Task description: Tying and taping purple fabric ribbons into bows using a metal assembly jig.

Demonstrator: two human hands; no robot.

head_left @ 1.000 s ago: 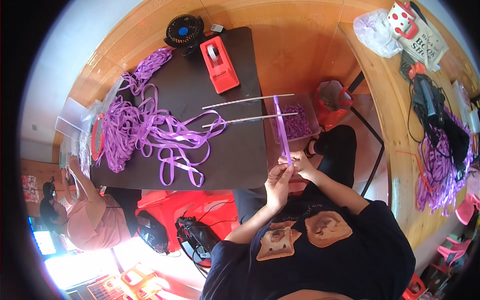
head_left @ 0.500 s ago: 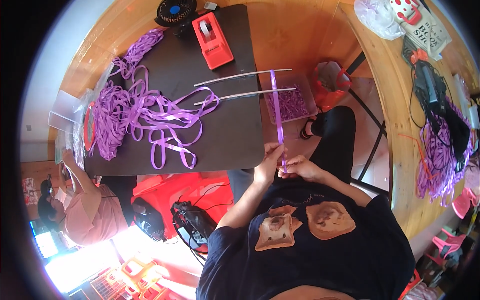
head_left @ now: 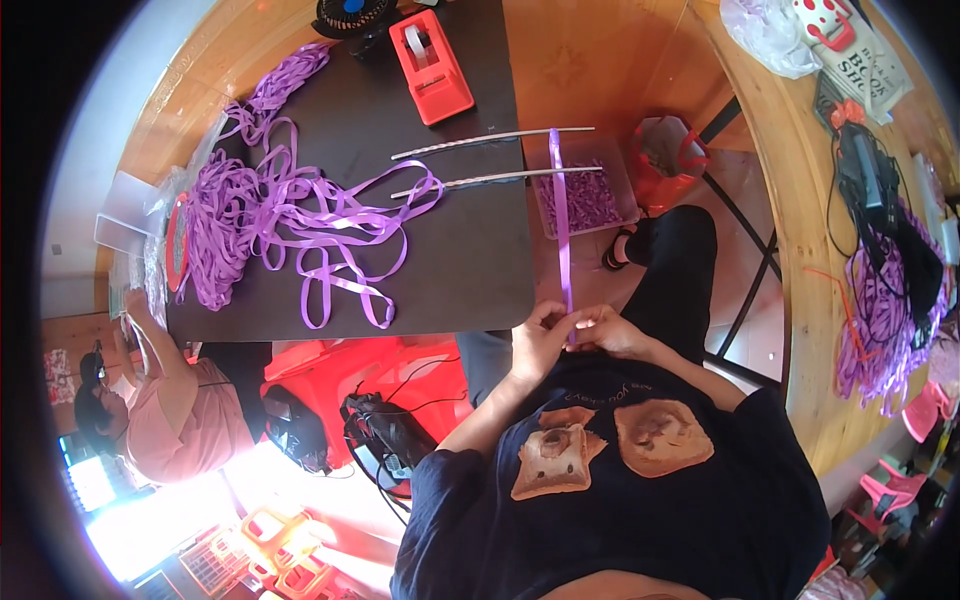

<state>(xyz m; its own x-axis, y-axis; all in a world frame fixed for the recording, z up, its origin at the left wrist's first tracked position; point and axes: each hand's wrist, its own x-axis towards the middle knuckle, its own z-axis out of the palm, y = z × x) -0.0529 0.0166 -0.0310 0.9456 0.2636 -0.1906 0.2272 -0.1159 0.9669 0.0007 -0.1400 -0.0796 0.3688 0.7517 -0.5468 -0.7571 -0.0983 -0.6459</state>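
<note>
A strip of shiny purple ribbon (head_left: 562, 235) runs from two thin metal rods (head_left: 480, 182) down to my lap. The rods jut past the right edge of the dark table, and the ribbon crosses both. My left hand (head_left: 538, 342) pinches its near end between thumb and fingers. Close against it, my right hand (head_left: 612, 334) has its fingers closed at the same end; the ribbon's tip is mostly hidden between them. On the table lies a big tangled heap of purple ribbon (head_left: 215, 230), with loose loops reaching the rods' left ends.
A red tape dispenser (head_left: 440, 95) and a black fan (head_left: 352, 12) stand at the table's back. Below the rods sits a clear bin (head_left: 597, 225) of small purple pieces, beside a red bag (head_left: 665, 165). A wooden counter (head_left: 745, 110) runs along the right. A person (head_left: 185, 415) works at far left.
My left hand has slid down the ribbon, toward me, and now meets the right hand. The whole view has shifted slightly.
</note>
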